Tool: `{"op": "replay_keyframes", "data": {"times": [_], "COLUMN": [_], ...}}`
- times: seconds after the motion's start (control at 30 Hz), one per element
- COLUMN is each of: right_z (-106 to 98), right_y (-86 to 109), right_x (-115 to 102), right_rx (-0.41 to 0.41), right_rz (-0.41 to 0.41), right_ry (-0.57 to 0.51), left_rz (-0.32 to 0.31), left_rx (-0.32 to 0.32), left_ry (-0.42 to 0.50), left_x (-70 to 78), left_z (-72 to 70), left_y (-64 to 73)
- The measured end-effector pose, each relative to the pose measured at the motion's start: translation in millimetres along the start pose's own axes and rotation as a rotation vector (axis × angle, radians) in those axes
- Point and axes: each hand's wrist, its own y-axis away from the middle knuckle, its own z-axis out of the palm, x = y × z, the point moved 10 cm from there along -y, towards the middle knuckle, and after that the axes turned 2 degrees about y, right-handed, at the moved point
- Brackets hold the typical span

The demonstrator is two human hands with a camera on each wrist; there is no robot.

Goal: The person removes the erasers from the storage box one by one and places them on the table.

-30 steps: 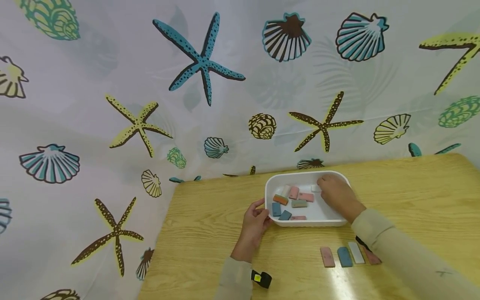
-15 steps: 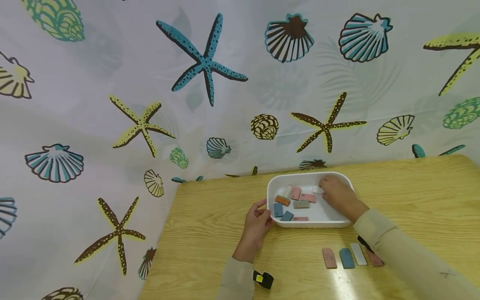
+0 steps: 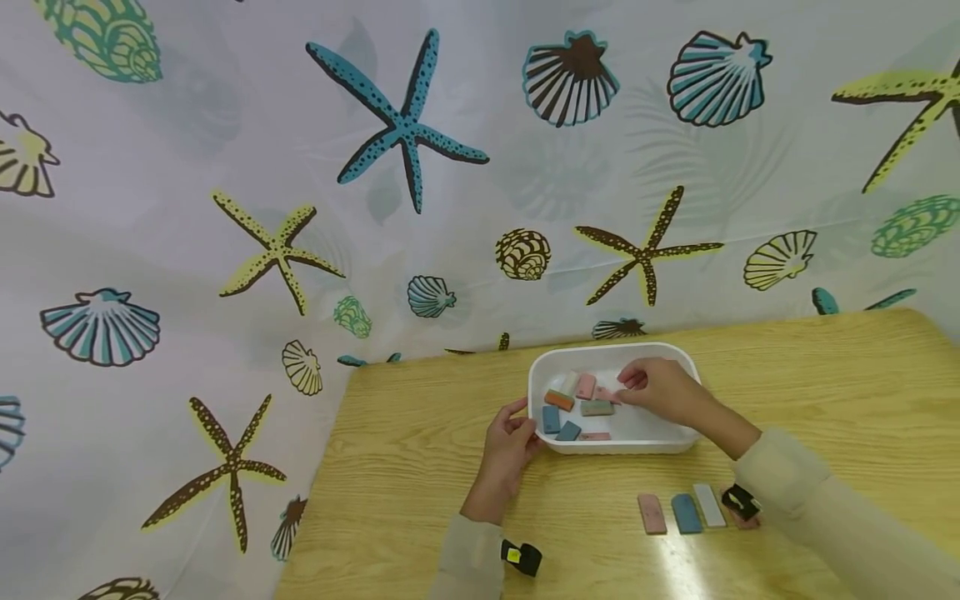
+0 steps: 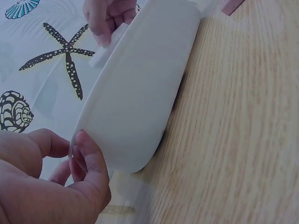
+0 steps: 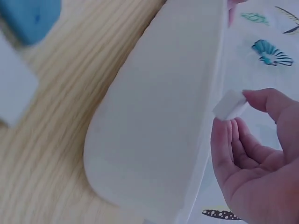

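My left hand (image 3: 507,450) pinches the left rim of a white plastic tub (image 3: 622,447), thumb on one side and fingers on the other in the left wrist view. Over the right half of the tub, my right hand (image 3: 667,392) pinches a white eraser (image 5: 231,105) between thumb and fingertips, up at rim height in the right wrist view. Several erasers lie loose inside the tub, among them a pink eraser (image 3: 586,386), an orange one (image 3: 559,400), a blue one (image 3: 551,419) and a grey-green one (image 3: 597,408). The right fingers partly cover another pink eraser.
In front of the tub, a row on the wooden table (image 3: 405,467) holds a pink eraser (image 3: 652,514), a blue eraser (image 3: 686,514), a white eraser (image 3: 709,506) and a reddish one partly behind the right wrist strap (image 3: 741,502). A shell-patterned cloth (image 3: 465,233) hangs behind.
My right hand has shifted left and up from the tub's right side, lifting the white eraser off the bottom. My left hand keeps its grip on the rim.
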Motion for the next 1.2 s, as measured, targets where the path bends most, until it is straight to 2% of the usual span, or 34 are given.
{"op": "replay_keyframes", "data": {"times": [0.07,0.17,0.33,0.4,0.5,0.63,0.7,0.8,0.97,1.03,1.1,1.2], "right_z": [5.4,17.3,39.0,45.6,50.6,50.1,49.9,52.5,60.3,60.5,58.1,52.1], "right_y": [4.9,14.6,31.6,37.9,46.7,56.5,59.6,64.1,73.8,76.9,79.0,81.9], "right_x": [-0.5,-0.1,-7.2,-13.0,-23.1,-34.3,-36.2,-34.6,-29.4,-29.6,-32.2,-38.8], "right_rx": [-0.052,-0.147,-0.313,-0.386,-0.492,-0.573,-0.572,-0.527,-0.422,-0.372,-0.312,-0.207], "right_rz": [0.054,0.147,0.214,0.206,0.153,0.060,0.052,0.082,0.175,0.187,0.169,0.098], "right_ry": [-0.119,-0.355,-0.855,-1.059,-1.285,-1.417,-1.419,-1.299,-0.941,-0.812,-0.687,-0.443], "left_rz": [0.000,0.002,0.005,0.004,0.006,0.006,0.004,-0.001,-0.005,-0.003,-0.002,0.003], "left_rx": [0.000,-0.003,-0.010,-0.011,-0.012,-0.011,-0.009,-0.006,0.002,0.004,0.003,0.000], "left_ry": [-0.001,0.001,-0.001,0.000,-0.001,0.000,0.002,0.004,-0.009,-0.014,-0.010,-0.009], "left_x": [-1.1,-2.4,-2.2,-2.1,-1.8,-1.7,-2.0,-2.2,-1.1,-0.1,0.2,0.8], "left_z": [-0.9,-1.3,0.1,0.4,0.7,1.1,1.3,1.3,0.9,0.8,0.8,1.2], "left_y": [-0.6,-1.0,0.5,1.1,2.1,2.8,2.6,2.1,2.0,2.1,1.7,2.0]}}
